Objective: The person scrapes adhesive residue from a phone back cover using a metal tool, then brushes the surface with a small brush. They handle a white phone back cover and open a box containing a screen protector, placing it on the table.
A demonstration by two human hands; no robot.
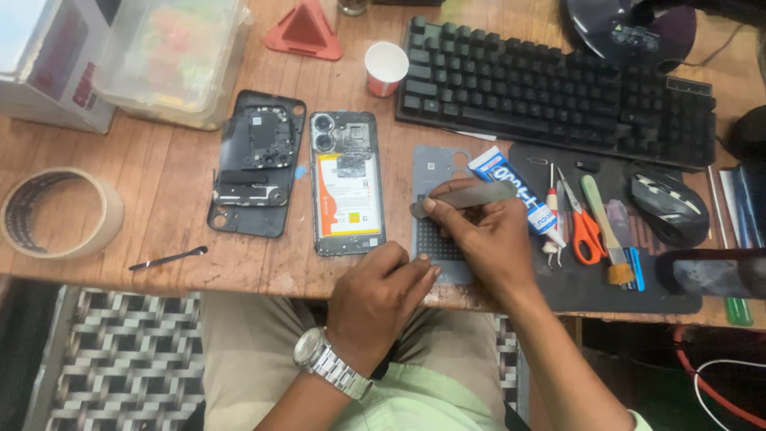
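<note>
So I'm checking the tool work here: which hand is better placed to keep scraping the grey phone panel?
The right hand: it holds the metal blade on the panel. The left hand only steadies the lower edge.

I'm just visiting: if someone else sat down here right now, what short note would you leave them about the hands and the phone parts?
Right hand: holds a flat grey metal blade against the grey perforated phone panel.
Left hand: steadies that panel's lower edge.
Opened phone with orange-and-white battery: lies left of the panel.
Black back cover: off, farther left.
White-and-blue glue tube and orange-handled scissors: right.
Done: phone opened. Left: panel work, closing up.
</note>
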